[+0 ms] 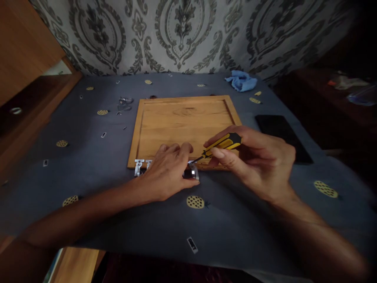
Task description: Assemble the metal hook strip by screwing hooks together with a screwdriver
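Note:
A wooden panel [182, 124] with a raised frame lies flat on the cloth-covered table. Along its near edge sit metal hinge-like fittings, one at the left corner [138, 167] and another metal fitting [193, 171] further right. My left hand [167, 171] lies over this edge, fingers bent on the panel and thumb against the right-hand fitting; its palm covers part of the metal. In my right hand [259, 161], a yellow and black screwdriver [222, 145] is pinched between thumb and fingers. Its tilted shaft reaches down to the top of the right-hand fitting.
Small metal parts [125, 103] and a few loose screws [118, 113] lie left of the panel. A black flat slab [284, 137], perhaps a phone, is to the right. A crumpled blue cloth [241, 80] rests at the back, before a patterned curtain [182, 31].

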Available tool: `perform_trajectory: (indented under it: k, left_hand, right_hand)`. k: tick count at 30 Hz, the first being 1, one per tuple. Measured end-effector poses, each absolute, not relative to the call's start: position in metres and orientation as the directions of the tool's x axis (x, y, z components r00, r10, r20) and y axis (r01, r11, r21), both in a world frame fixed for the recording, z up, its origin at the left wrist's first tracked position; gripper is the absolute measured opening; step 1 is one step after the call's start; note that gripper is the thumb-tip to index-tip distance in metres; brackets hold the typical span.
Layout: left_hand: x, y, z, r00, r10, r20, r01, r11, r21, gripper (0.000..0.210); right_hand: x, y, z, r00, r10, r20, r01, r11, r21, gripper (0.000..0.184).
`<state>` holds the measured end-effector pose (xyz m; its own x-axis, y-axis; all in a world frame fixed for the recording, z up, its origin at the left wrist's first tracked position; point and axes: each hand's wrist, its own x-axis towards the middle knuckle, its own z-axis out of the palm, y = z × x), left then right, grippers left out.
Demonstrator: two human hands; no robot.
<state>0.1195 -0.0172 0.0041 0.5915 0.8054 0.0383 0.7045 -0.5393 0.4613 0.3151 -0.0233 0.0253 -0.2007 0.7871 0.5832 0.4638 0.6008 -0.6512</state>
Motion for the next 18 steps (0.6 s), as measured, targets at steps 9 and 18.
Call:
perform_trajectory:
  k: [9,18]
  left_hand:
    - [0.1203,-0.0177,0.0083,0.586,0.81,0.009,0.722,-0.527,0.449,0.046]
    - [0.119,-0.0178,0.004,0.587,0.808,0.05,0.702,-0.539,0.465,0.048]
  right_hand:
    - [0.3051,-0.0325,0.0193,-0.089,0.711,0.698,0.652,0.571,-0.499,0.025]
    - [0.3059,-0.0303,0.019,-0.008,0.601,0.799,0.589,0.649,-0.482,0.01]
